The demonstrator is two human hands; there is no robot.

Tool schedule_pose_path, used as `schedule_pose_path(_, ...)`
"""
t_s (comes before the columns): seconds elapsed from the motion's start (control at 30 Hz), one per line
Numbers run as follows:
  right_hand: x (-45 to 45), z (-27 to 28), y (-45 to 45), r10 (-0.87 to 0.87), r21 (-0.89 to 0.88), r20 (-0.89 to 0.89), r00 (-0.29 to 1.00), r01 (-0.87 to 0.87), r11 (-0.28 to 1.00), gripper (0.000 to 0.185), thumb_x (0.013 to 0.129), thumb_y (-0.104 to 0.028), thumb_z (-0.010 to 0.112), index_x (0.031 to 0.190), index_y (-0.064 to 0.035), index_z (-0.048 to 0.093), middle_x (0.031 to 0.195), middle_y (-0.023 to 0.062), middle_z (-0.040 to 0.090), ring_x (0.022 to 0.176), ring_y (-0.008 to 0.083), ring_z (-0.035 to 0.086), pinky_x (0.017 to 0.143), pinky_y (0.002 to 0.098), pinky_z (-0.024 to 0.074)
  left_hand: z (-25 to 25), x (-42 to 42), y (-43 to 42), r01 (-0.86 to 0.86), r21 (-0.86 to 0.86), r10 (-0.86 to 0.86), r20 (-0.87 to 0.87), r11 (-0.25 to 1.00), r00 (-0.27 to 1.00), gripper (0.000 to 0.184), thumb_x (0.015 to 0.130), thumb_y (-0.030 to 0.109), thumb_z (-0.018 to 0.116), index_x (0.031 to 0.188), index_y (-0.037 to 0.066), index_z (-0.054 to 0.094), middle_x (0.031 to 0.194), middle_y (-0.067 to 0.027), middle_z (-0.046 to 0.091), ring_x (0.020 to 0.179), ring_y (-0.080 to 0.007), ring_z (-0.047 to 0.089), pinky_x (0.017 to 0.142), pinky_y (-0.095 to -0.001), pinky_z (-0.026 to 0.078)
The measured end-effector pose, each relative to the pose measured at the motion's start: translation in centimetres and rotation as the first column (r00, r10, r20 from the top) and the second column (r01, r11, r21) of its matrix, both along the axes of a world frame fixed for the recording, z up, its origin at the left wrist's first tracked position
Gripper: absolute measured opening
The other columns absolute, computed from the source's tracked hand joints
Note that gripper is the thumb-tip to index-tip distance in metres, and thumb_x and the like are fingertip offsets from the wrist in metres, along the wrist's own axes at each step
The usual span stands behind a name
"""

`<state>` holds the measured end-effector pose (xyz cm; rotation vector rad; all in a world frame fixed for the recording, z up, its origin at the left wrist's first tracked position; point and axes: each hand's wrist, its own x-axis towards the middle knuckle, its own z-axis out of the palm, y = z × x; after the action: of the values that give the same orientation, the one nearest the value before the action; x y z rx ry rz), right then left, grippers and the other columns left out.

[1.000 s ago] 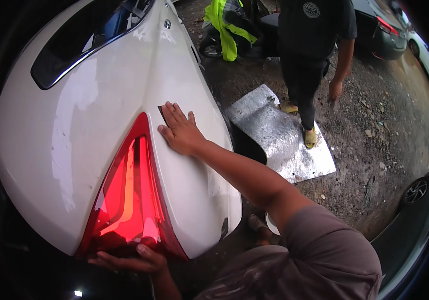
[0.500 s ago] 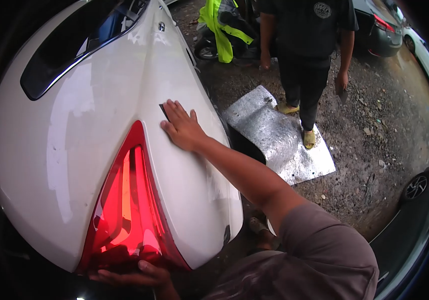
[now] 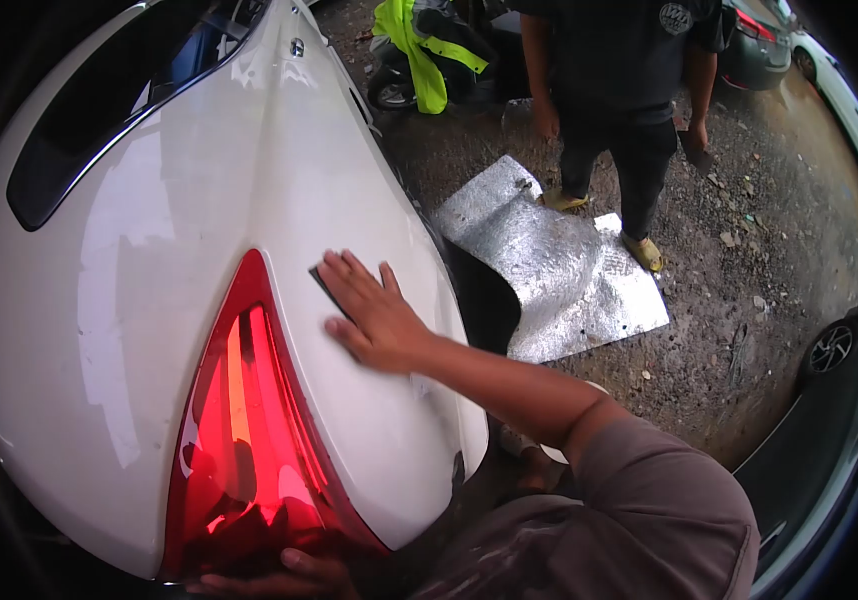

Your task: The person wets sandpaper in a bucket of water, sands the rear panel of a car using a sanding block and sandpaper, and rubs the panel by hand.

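My right hand [image 3: 377,318] lies with its fingers stretched out on the white car body panel [image 3: 349,440], just right of the red tail light [image 3: 259,440]. Under its palm and fingers it holds a thin dark sheet [image 3: 323,281] against the paint; only one edge shows. At the bottom of the view, my left hand [image 3: 284,582] rests by the lower edge of the tail light, fingers extended and partly in shadow.
A person [image 3: 619,80] in dark clothes stands on a crumpled silver sheet [image 3: 549,270] over gravelly ground. Behind is a motorbike with a neon-yellow jacket [image 3: 424,60]. Other cars [image 3: 754,50] stand at the right. A dark car window [image 3: 99,120] is at upper left.
My right hand and the dark sheet under it have slid down along the panel. The view has shifted, and the standing person's feet have moved on the silver sheet.
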<state>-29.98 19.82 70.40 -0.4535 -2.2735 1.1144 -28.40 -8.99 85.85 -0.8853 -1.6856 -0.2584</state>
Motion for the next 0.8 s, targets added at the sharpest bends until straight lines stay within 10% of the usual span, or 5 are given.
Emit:
schedule_pose_path(0.2, -6.2, 2.0, 7.9, -0.172, -0.222, 0.096, 0.98, 0.19, 0.956, 0.077, 0.115, -0.052, 0.035, 0.173, -0.0037, 0.021, 0.182, 0.02, 0.017, 0.17, 0.0366, 0.009, 0.133, 0.0674, 0.01, -1.0, -0.5, -1.5, -0.022, -0.048, 0.023, 0.014, 0.999, 1.0, 0.07, 0.111, 0.047, 0.053, 0.162, -0.001, 0.044, 0.166, -0.034, 0.04, 0.162, -0.0494, 0.029, 0.128, -0.0652, 0.028)
schedule_pose_path(0.43, 7.7, -2.1, -8.3, 0.119, -0.023, -0.075, 0.99, -0.121, 0.992, 0.087, 0.109, -0.054, 0.049, 0.175, -0.0064, 0.018, 0.183, 0.0193, 0.013, 0.17, 0.041, 0.007, 0.13, 0.0713, 0.0084, -1.4, -1.3, -2.1, -0.026, -0.097, 0.029, 0.024, 0.995, 0.999, 0.071, 0.111, 0.046, 0.052, 0.163, -0.001, 0.042, 0.167, -0.0328, 0.039, 0.162, -0.049, 0.026, 0.129, -0.0652, 0.026)
schedule_pose_path(0.63, -7.2, -4.6, 12.2, -0.219, -0.406, 0.037, 0.975, 0.215, 0.888, 0.086, 0.111, -0.061, 0.04, 0.175, -0.006, 0.019, 0.183, 0.0178, 0.014, 0.17, 0.035, 0.006, 0.133, 0.0651, 0.0082, -2.0, -1.2, -2.7, -0.024, -0.14, 0.024, -0.002, 0.99, 1.0, 0.071, 0.111, 0.045, 0.05, 0.164, -0.001, 0.039, 0.168, -0.0317, 0.038, 0.163, -0.0487, 0.024, 0.129, -0.0653, 0.024)
schedule_pose_path(0.8, 4.2, -5.6, -4.4, -0.05, -0.153, -0.182, 0.982, 0.022, 0.988, 0.088, 0.111, -0.061, 0.044, 0.174, -0.0045, 0.021, 0.182, 0.0224, 0.014, 0.169, 0.0418, 0.009, 0.13, 0.0695, 0.0084, -2.2, -1.0, -3.1, -0.016, -0.162, 0.015, -0.008, 0.987, 1.0, 0.072, 0.111, 0.045, 0.049, 0.165, -0.001, 0.037, 0.169, -0.0309, 0.038, 0.163, -0.0484, 0.023, 0.13, -0.0653, 0.022)
